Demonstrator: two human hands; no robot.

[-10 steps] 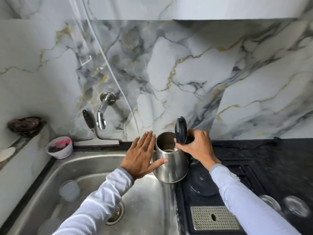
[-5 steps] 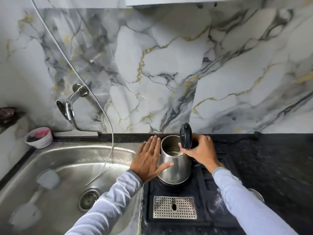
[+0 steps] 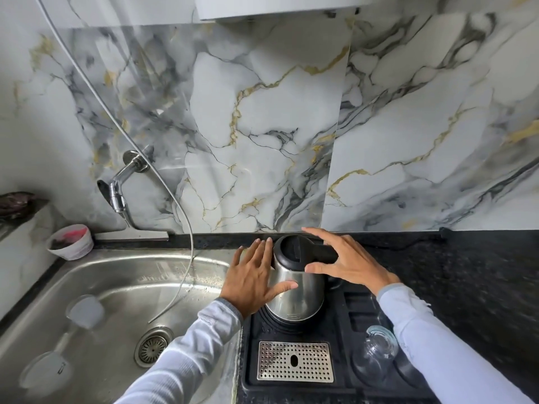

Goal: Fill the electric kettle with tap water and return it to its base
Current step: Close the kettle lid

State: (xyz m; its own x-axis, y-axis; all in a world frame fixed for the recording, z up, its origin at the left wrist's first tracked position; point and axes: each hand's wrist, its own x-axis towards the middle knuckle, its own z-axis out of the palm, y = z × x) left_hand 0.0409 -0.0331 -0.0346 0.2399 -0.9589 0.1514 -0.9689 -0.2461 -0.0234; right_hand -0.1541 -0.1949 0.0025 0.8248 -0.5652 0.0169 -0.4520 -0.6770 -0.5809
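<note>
The steel electric kettle [image 3: 297, 298] stands upright on its round black base [image 3: 269, 322], part of a black tray right of the sink. Its black lid [image 3: 290, 249] is down. My left hand [image 3: 250, 282] lies flat against the kettle's left side, fingers spread. My right hand [image 3: 350, 263] hovers over the black handle [image 3: 323, 253], fingers extended on either side and not closed around it. The wall tap [image 3: 118, 193] is far to the left above the sink, with no water running.
The steel sink [image 3: 116, 275] has a drain and two pale pieces lying in it. A thin hose [image 3: 186, 228] hangs into it. A small bowl [image 3: 70, 242] sits at its back left corner. The tray holds a perforated drip grate [image 3: 294, 361] and an upturned glass [image 3: 376, 351].
The kettle moved right from over the sink's edge and now sits on its base. Its lid, upright before, is shut. My right hand has loosened from the handle.
</note>
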